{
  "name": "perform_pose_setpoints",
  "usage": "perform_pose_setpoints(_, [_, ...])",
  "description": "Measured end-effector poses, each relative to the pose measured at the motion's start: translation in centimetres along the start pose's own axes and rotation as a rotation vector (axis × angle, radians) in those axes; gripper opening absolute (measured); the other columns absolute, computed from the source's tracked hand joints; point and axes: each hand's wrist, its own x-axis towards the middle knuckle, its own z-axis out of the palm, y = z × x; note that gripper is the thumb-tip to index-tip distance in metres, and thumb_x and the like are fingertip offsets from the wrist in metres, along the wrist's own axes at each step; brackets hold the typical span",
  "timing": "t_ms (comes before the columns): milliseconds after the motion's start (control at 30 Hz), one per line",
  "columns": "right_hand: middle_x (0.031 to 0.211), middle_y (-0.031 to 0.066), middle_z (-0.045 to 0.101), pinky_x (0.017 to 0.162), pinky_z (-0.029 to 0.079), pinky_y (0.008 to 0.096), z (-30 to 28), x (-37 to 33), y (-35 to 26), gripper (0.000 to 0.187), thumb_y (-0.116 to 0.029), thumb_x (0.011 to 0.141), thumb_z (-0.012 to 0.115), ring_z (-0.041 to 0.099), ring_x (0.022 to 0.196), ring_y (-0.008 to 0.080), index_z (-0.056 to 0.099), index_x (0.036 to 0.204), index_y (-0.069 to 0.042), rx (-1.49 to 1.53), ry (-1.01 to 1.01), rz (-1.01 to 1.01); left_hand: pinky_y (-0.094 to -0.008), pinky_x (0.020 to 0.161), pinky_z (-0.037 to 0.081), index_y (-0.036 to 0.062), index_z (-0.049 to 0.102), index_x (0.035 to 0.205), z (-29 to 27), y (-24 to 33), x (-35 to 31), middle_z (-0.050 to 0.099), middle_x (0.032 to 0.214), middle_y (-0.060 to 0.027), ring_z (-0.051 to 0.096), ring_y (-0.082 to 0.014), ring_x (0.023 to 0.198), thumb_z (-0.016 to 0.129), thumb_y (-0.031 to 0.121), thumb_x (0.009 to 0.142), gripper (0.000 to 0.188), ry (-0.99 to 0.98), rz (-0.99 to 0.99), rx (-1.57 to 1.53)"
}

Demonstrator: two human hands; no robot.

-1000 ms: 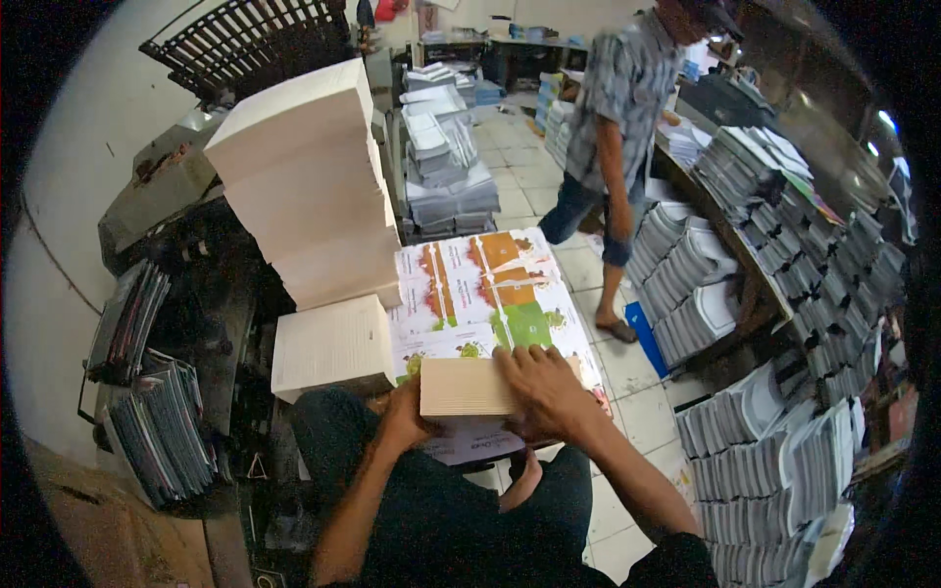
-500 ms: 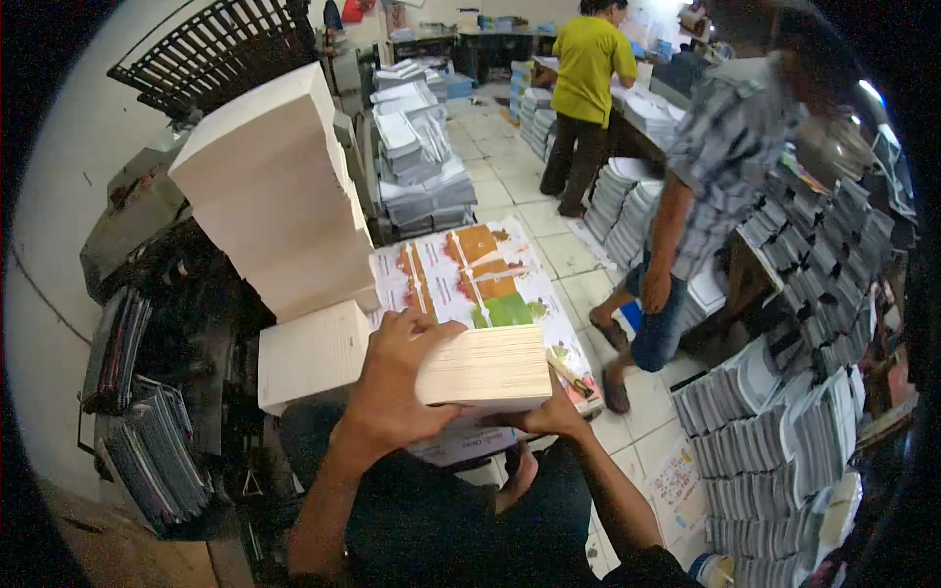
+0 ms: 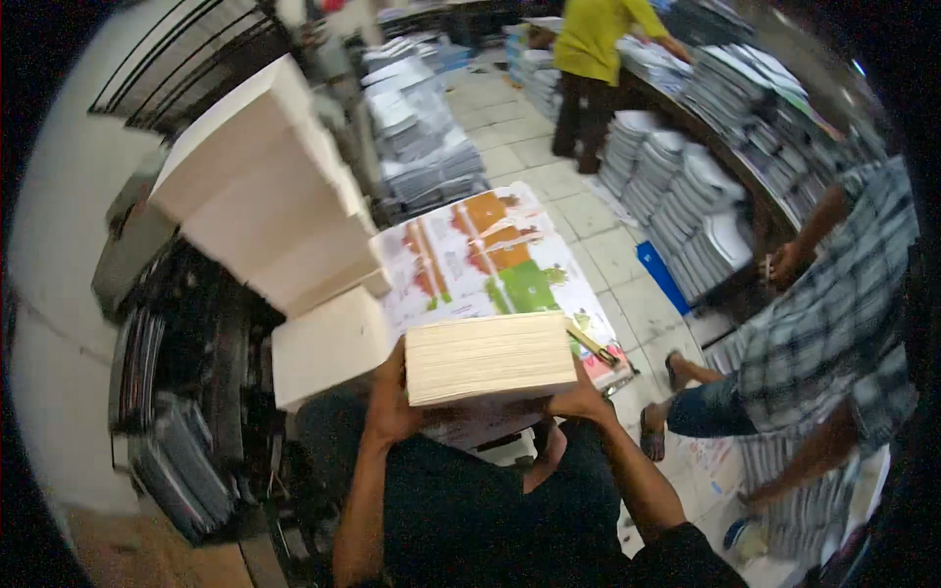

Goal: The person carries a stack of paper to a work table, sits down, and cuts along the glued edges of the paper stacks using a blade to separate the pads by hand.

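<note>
I see little free room: the tall leaning paper stack crowds my left, and a person in a checked shirt stands close on my right. My left hand and right hand clamp one thick block of pages from both ends, lifted above the colourful printed sheets on the table.

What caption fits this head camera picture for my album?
Both hands, left hand and right hand, lift a thick paper stack above colourful printed sheets.
</note>
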Motion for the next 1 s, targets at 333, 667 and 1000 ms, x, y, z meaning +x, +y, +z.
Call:
perform_pose_setpoints(333, [0.114, 0.0206, 0.066, 0.094, 0.051, 0.0478, -6.4, 0.9, 2.5, 0.049, -0.015, 0.084, 0.078, 0.062, 0.110, 0.0398, 0.057, 0.126, -0.001, -0.497, 0.203, 0.135, -0.0460, 0.097, 0.050, -0.0027, 0.064, 0.124, 3.1, 14.5, 1.9, 0.068, 0.112, -0.0177, 0.063, -0.0370, 0.107, 0.099, 0.019, 0.056, 0.079, -0.034, 0.276, 0.419])
perform_pose_setpoints(667, [0.103, 0.0210, 0.067, 0.080, 0.057, 0.0423, -7.3, -0.9, -2.3, 0.041, -0.005, 0.094, 0.069, 0.068, 0.092, 0.0330, 0.061, 0.135, -0.002, -0.233, 0.284, 0.255, -0.0528, 0.111, 0.036, -0.0014, 0.051, 0.145, 5.4, 9.5, 2.2, 0.059, 0.130, -0.0191, 0.052, -0.0382, 0.126, 0.087, 0.010, 0.061, 0.091, -0.185, 0.206, 0.697])
perform_pose_setpoints(1000, [0.080, 0.0075, 0.061, 0.058, 0.050, 0.0330, -6.9, -6.8, -15.7, 0.055, -0.006, 0.087, 0.079, 0.064, 0.068, 0.0191, 0.069, 0.139, -0.022, -0.569, -0.034, 0.137, -0.0548, 0.120, 0.025, -0.0037, 0.039, 0.150, 4.6, 8.7, 1.5, 0.052, 0.137, -0.0201, 0.047, -0.0345, 0.135, 0.090, 0.025, 0.068, 0.101, -0.219, 0.169, 0.863])
